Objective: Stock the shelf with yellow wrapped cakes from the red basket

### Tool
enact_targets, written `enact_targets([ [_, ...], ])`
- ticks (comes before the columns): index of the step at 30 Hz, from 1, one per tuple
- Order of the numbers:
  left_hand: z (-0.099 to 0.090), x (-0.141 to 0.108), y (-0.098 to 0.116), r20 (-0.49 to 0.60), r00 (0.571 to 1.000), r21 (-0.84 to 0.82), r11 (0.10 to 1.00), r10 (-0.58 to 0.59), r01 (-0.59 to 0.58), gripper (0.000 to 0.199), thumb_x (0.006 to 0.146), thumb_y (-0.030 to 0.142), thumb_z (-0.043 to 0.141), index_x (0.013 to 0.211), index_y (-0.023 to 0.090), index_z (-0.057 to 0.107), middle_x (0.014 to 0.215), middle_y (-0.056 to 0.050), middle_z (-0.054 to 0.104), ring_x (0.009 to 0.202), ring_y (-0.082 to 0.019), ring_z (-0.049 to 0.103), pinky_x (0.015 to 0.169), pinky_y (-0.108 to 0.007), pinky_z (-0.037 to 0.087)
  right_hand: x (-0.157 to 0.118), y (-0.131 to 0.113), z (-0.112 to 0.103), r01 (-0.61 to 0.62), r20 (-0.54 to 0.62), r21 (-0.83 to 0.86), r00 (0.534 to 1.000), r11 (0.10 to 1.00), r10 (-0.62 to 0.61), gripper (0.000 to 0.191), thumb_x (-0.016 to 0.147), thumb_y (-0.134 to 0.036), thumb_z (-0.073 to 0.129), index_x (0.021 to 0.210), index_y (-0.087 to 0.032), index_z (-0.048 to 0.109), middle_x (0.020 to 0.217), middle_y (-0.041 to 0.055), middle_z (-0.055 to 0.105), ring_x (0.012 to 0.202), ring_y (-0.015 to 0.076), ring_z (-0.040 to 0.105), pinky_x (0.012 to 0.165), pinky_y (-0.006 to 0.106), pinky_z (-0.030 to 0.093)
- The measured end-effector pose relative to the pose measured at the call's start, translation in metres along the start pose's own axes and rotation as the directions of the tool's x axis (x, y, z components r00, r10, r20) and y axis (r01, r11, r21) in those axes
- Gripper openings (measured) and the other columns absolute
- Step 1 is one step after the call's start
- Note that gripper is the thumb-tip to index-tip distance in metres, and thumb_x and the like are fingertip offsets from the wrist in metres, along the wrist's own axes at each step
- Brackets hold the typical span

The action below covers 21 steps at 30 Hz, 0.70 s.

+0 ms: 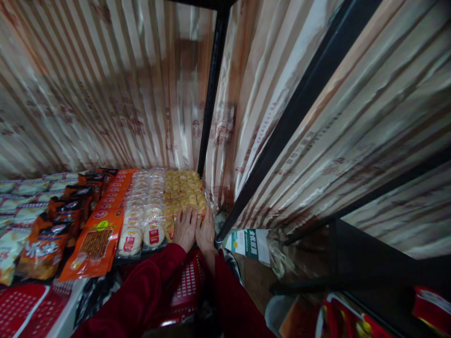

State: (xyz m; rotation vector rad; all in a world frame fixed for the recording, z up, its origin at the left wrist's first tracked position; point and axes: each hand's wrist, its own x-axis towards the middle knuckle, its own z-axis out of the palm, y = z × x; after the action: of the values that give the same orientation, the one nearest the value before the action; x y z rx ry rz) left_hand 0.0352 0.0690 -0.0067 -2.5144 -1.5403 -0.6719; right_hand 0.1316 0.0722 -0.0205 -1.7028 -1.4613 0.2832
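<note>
My left hand (185,229) rests at the front edge of a block of small yellow wrapped snacks (181,188), its fingers stretched forward over them. Close beside it, my right hand (206,231) lies along the block's right front corner, fingers straight. Both hands touch the packets, and I see nothing gripped in either one. Just left of the hands stand rows of round white cakes (154,233) in clear wrappers with red labels. The front of the yellow block is partly hidden under my hands.
Orange snack bags (100,237), dark orange-brown bags (45,244) and white packets (12,249) fill the left side. A red plastic basket (188,286) sits below my arms. Black posts (278,141) and printed curtain sheeting (116,94) border the display. Red packages (352,319) lie lower right.
</note>
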Motion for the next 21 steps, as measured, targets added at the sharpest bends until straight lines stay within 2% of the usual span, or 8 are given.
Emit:
enact_targets([
  [3,-0.006,0.002,0.0,-0.002,1.0,-0.086,0.996,0.021,-0.021,0.053,0.079,0.019,0.048,0.131,0.01,0.044,0.141,-0.018,0.04,0.135,-0.029,0.029,0.111,-0.053,0.019,0.011,-0.004,-0.003,-0.007,-0.008,0.034,1.0,0.999,0.008,0.057,0.089,-0.033,0.029,0.138,-0.003,0.034,0.142,0.0207,0.037,0.133,0.0233,0.033,0.109,0.042,0.028],
  [5,-0.009,0.006,-0.004,-0.015,1.0,-0.125,0.992,0.023,-0.025,0.054,0.076,0.016,0.047,0.13,0.009,0.045,0.141,-0.017,0.04,0.135,-0.028,0.029,0.112,-0.052,0.018,0.017,-0.006,-0.003,-0.013,-0.011,0.061,1.0,0.998,0.014,0.057,0.089,-0.034,0.029,0.137,-0.004,0.035,0.141,0.0205,0.039,0.132,0.0229,0.035,0.109,0.042,0.029],
  [8,-0.009,0.018,-0.014,-0.055,0.997,-0.147,0.988,-0.063,0.054,0.047,0.079,0.013,0.041,0.125,0.012,0.05,0.138,-0.014,0.045,0.132,-0.024,0.034,0.111,-0.049,0.021,0.02,-0.006,-0.004,-0.019,-0.004,0.104,1.0,0.994,0.019,0.057,0.09,-0.036,0.029,0.138,-0.006,0.034,0.14,0.0192,0.041,0.13,0.0224,0.038,0.108,0.042,0.03],
  [11,-0.007,0.034,-0.024,-0.07,0.987,-0.129,0.982,-0.145,0.135,0.036,0.086,0.019,0.037,0.115,0.012,0.057,0.137,-0.013,0.047,0.132,-0.027,0.033,0.108,-0.047,0.028,0.018,-0.004,-0.002,-0.027,-0.002,0.123,1.0,0.992,0.027,0.057,0.09,-0.038,0.029,0.137,-0.007,0.036,0.137,0.0186,0.044,0.129,0.0232,0.039,0.107,0.042,0.031],
  [15,-0.008,0.046,-0.026,-0.021,0.994,-0.091,0.99,-0.106,0.104,0.035,0.09,0.023,0.035,0.112,0.013,0.06,0.129,-0.013,0.055,0.129,-0.027,0.039,0.107,-0.049,0.029,0.014,-0.003,-0.002,-0.053,0.004,0.111,0.999,0.992,0.053,0.056,0.09,-0.037,0.028,0.135,-0.006,0.038,0.136,0.0197,0.045,0.129,0.024,0.039,0.106,0.042,0.032],
  [21,-0.012,0.05,-0.022,-0.061,0.994,-0.043,0.995,-0.096,0.094,0.034,0.091,0.025,0.034,0.11,0.014,0.06,0.13,-0.013,0.054,0.129,-0.026,0.039,0.107,-0.048,0.029,0.021,-0.005,-0.004,-0.075,0.024,0.109,0.997,0.991,0.072,0.057,0.091,-0.039,0.029,0.138,-0.007,0.034,0.138,0.0186,0.044,0.127,0.0228,0.042,0.105,0.039,0.033],
])
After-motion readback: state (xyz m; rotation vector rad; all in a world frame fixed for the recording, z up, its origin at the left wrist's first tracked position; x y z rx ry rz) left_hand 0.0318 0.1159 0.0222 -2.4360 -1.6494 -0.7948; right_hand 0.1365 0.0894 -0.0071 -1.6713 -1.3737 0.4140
